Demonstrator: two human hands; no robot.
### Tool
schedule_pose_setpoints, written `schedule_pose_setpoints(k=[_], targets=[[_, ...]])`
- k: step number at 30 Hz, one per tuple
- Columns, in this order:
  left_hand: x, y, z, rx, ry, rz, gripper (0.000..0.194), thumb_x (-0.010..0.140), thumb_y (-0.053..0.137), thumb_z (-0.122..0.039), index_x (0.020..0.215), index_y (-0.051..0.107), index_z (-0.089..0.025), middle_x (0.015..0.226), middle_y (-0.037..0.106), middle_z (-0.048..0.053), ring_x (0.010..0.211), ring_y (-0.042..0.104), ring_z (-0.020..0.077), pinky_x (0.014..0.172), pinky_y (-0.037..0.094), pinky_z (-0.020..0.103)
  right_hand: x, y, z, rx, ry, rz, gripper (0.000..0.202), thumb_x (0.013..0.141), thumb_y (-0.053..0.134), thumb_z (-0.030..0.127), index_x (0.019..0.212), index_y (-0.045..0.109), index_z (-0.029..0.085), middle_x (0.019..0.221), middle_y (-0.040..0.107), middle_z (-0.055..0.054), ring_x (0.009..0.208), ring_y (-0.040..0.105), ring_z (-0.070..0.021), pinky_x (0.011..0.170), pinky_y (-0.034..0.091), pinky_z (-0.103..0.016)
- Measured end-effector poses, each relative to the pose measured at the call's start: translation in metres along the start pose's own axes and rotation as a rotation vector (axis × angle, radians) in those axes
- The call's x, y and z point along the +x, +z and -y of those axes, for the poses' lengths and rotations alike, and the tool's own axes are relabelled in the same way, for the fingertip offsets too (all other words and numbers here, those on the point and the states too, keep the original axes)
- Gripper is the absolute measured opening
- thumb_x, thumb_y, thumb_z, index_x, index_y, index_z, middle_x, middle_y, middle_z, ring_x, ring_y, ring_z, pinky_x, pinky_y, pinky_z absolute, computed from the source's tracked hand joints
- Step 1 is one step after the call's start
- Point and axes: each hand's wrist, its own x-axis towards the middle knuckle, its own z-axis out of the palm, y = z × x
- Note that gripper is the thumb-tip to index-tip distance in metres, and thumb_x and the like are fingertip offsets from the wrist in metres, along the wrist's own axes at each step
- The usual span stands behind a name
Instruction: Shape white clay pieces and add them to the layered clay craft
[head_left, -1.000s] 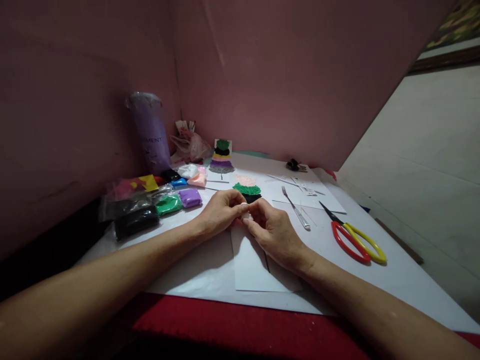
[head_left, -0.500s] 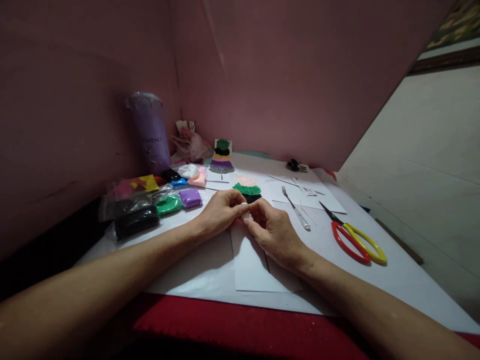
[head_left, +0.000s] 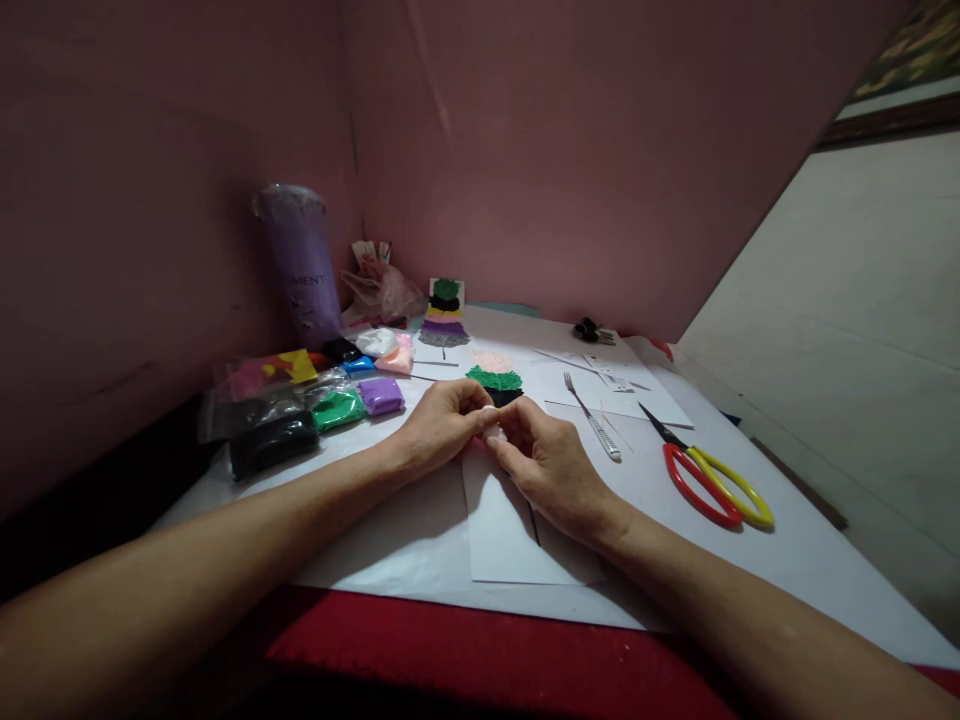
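My left hand (head_left: 448, 425) and my right hand (head_left: 555, 465) meet above a white sheet (head_left: 502, 540). Between their fingertips they pinch a small white piece (head_left: 495, 432), which looks like clay. Just beyond the fingers, a leaf shape with pink, green (head_left: 493, 379) and black bands lies on the sheet; its lower part is hidden by my hands. A dark line shows on the paper under my right hand. Farther back is a card (head_left: 445, 320) with a leaf in green, black, yellow, pink, purple and grey bands.
Bagged clay, including purple (head_left: 381, 396), green (head_left: 337, 409) and black (head_left: 274, 443), lies at left before a purple tumbler (head_left: 300, 265). To the right are a fork (head_left: 592, 417) and red-and-yellow scissors (head_left: 709, 480). Keys (head_left: 592, 331) sit at the back by a plastic bag (head_left: 390, 290).
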Motion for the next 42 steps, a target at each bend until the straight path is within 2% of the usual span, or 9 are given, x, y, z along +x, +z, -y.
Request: schedule_pose_setpoints(k=[20, 24, 30, 35, 42], targets=[[-0.0007, -0.0004, -0.0014, -0.012, 0.004, -0.007, 0.023, 0.074, 0.063, -0.037, 0.071, 0.057, -0.015, 0.056, 0.058, -0.002, 0.048, 0.048, 0.0094, 0.043, 0.035, 0.019, 0.0000, -0.0002, 0.0001, 0.009, -0.001, -0.008, 0.003, 0.084, 0.056, 0.018, 0.081, 0.057, 0.019, 0.063, 0.054, 0.002, 0.058, 0.047, -0.0139, 0.054, 0.037, -0.027], [-0.0012, 0.0002, -0.0040, -0.068, 0.022, -0.031, 0.020, 0.073, 0.064, -0.033, 0.071, 0.057, -0.014, 0.061, 0.059, -0.001, 0.052, 0.051, 0.0094, 0.045, 0.037, 0.018, 0.0003, 0.0003, 0.0011, 0.071, 0.047, -0.054, 0.004, 0.084, 0.058, 0.022, 0.082, 0.059, 0.018, 0.067, 0.060, -0.001, 0.059, 0.052, -0.0146, 0.055, 0.040, -0.027], [-0.0017, 0.0005, -0.0089, -0.203, 0.012, -0.064, 0.021, 0.074, 0.063, -0.033, 0.071, 0.055, -0.014, 0.059, 0.056, -0.002, 0.042, 0.047, 0.0065, 0.038, 0.035, 0.018, 0.0008, 0.0018, 0.0009, 0.230, 0.095, -0.178, 0.013, 0.083, 0.063, 0.030, 0.082, 0.059, 0.018, 0.073, 0.064, -0.002, 0.060, 0.056, -0.0138, 0.055, 0.044, -0.026], [-0.0019, -0.0009, -0.0087, -0.255, 0.023, -0.026, 0.026, 0.074, 0.065, -0.038, 0.074, 0.055, -0.014, 0.061, 0.057, -0.002, 0.040, 0.046, 0.0058, 0.038, 0.036, 0.018, 0.0007, 0.0009, 0.0006, 0.250, 0.093, -0.175, 0.015, 0.084, 0.062, 0.032, 0.080, 0.060, 0.019, 0.073, 0.063, -0.002, 0.060, 0.055, -0.0137, 0.054, 0.044, -0.026], [-0.0006, -0.0013, -0.0059, -0.206, 0.048, -0.020, 0.027, 0.075, 0.064, -0.039, 0.071, 0.056, -0.014, 0.059, 0.056, -0.002, 0.042, 0.045, 0.0054, 0.039, 0.035, 0.017, 0.0011, 0.0007, 0.0000, 0.250, 0.096, -0.167, 0.012, 0.083, 0.062, 0.030, 0.081, 0.061, 0.018, 0.076, 0.065, -0.003, 0.064, 0.057, -0.0150, 0.053, 0.044, -0.026]])
